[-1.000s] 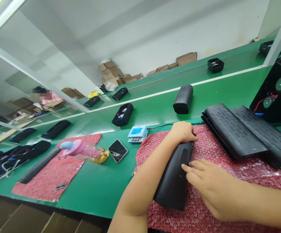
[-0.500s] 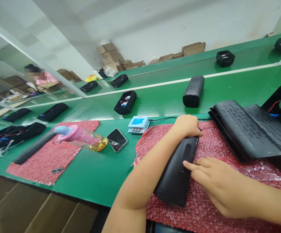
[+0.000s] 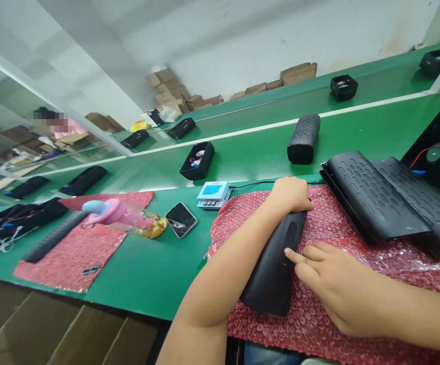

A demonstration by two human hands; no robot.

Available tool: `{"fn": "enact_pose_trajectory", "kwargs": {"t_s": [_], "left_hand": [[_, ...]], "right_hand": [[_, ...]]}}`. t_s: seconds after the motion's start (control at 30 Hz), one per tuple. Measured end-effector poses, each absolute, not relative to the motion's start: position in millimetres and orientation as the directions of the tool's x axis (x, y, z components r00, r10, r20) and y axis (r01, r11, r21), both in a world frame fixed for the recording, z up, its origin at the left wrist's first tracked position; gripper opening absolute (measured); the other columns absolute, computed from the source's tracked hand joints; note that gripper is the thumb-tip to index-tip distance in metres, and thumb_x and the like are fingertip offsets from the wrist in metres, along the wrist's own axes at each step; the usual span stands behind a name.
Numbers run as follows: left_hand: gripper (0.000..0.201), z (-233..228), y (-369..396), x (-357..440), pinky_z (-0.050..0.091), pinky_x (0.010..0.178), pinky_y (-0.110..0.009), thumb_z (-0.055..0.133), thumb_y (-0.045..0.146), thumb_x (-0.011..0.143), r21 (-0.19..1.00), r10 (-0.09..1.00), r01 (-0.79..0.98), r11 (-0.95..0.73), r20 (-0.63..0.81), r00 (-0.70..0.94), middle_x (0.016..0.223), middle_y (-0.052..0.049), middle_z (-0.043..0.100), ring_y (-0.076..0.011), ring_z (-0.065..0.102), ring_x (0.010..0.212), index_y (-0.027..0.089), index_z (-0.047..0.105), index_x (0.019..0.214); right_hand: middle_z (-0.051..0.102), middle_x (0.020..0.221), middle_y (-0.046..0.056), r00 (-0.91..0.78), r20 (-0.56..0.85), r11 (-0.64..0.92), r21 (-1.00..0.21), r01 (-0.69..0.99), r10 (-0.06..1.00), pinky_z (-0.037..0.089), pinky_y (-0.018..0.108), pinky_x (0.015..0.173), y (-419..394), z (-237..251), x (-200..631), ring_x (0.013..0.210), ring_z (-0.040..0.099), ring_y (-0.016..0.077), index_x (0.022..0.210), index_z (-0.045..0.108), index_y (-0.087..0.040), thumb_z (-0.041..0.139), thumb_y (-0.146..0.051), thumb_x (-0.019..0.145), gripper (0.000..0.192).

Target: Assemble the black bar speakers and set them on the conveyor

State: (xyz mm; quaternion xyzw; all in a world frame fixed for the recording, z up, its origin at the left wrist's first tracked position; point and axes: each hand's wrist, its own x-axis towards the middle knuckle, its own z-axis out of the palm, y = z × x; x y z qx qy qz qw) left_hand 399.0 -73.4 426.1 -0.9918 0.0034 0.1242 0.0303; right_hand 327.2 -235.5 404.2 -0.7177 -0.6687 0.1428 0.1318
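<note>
Green worktop (image 3: 159, 274), red bubble wrap (image 3: 330, 223) cushioning a black speaker shell (image 3: 275, 268) lying on it. Left hand (image 3: 290, 195) clenched over the shell's far end to steady it; right hand (image 3: 328, 284), grip released, presses fingertips (image 3: 288, 252) on its face.

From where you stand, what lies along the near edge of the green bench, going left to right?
Flat black bar → pink bottle → phone → small blue meter → left hand → perforated black covers.

Left hand (image 3: 290, 194) hides the black casing (image 3: 275, 268) end (far) — grip unclear.
</note>
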Motion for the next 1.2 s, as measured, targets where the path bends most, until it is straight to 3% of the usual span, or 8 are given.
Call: {"fn": "enact_pose_trajectory", "kwargs": {"t_s": [0.27, 0.47, 0.67, 1.2], "left_hand": [[0.038, 425.3, -77.1, 398.8, 0.053, 0.073, -0.034, 0.058, 0.045, 0.068, -0.082, 0.003, -0.018, -0.996, -0.252, 0.968, 0.09, -0.012, 0.073, -0.0283, 0.067, 0.088, 0.017, 0.071, 0.09], [0.039, 425.6, -78.7, 399.3, 0.053, 0.073, -0.034, 0.057, 0.044, 0.068, -0.086, -0.004, -0.028, -0.996, -0.26, 0.966, 0.091, -0.013, 0.073, -0.0277, 0.067, 0.088, 0.017, 0.071, 0.092], [0.04, 426.6, -79.0, 398.7, 0.053, 0.073, -0.033, 0.057, 0.044, 0.068, -0.086, -0.003, -0.027, -0.996, -0.267, 0.964, 0.092, -0.013, 0.073, -0.0276, 0.067, 0.088, 0.017, 0.072, 0.093], [0.04, 426.0, -77.9, 399.8, 0.052, 0.072, -0.032, 0.057, 0.043, 0.068, -0.07, -0.013, -0.033, -0.997, -0.267, 0.963, 0.092, -0.013, 0.073, -0.0264, 0.067, 0.087, 0.016, 0.071, 0.094]], "right_hand": [[0.059, 0.111, 0.022, 0.048, -0.048, -0.062, -0.377, 0.924, 0.998, 0.047, 0.039, 0.084, -235.4, 406.8, 330.9, 0.099, 0.056, 0.0279, 0.133, 0.043, 0.0, 0.05, -0.01, 0.069, 0.065], [0.062, 0.103, 0.021, 0.041, -0.062, -0.061, -0.362, 0.93, 0.997, 0.047, 0.037, 0.081, -235.5, 411.6, 332.8, 0.096, 0.058, 0.0274, 0.131, 0.046, -0.001, 0.05, -0.009, 0.071, 0.06], [0.063, 0.1, 0.02, 0.071, 0.013, -0.061, -0.359, 0.931, 0.997, 0.047, 0.037, 0.078, -238.0, 409.5, 335.4, 0.089, 0.06, 0.0269, 0.134, 0.041, 0.001, 0.048, -0.012, 0.076, 0.06], [0.064, 0.098, 0.019, 0.119, 0.025, -0.103, -0.341, 0.934, 0.993, 0.045, 0.036, 0.069, -237.8, 406.8, 335.7, 0.082, 0.061, 0.0263, 0.126, 0.049, -0.005, 0.048, -0.013, 0.078, 0.049]]}}
